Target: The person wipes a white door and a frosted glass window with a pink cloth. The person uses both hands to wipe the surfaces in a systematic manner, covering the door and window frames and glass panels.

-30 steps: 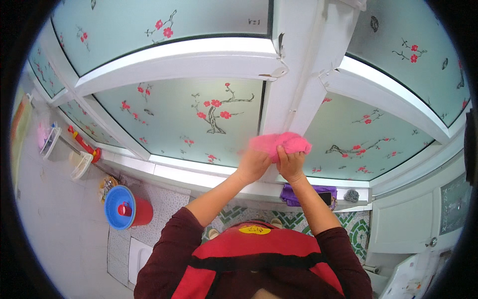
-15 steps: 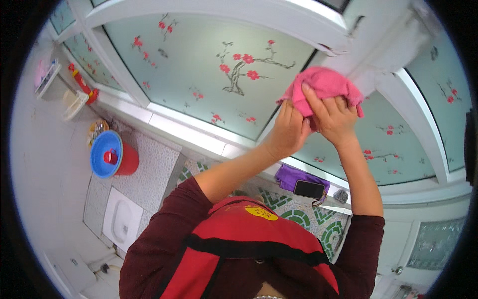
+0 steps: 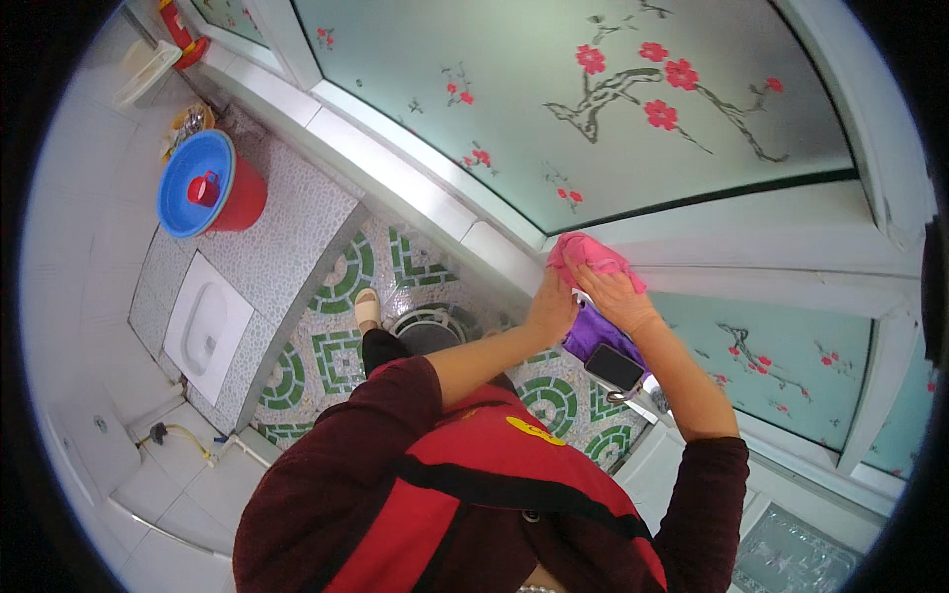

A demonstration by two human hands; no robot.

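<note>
Hands [image 3: 552,310] [image 3: 617,298] on crumpled pink cloth [image 3: 591,255] — softly bunched, frosted glass [image 3: 554,109] (flowered) beside

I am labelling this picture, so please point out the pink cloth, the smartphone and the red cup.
Pink cloth [image 3: 593,249], head view: its uncovered upper part.
Smartphone [image 3: 614,368], head view: middle of its dark screen.
Red cup [image 3: 204,188], head view: middle of its visible body.

The pink cloth [image 3: 598,259] hides fingertips of the left hand [image 3: 554,311]. The left forearm [image 3: 484,358] covers part of 1 round container [image 3: 430,332]; the top edge crops 1 frosted panel [image 3: 534,128].
</note>
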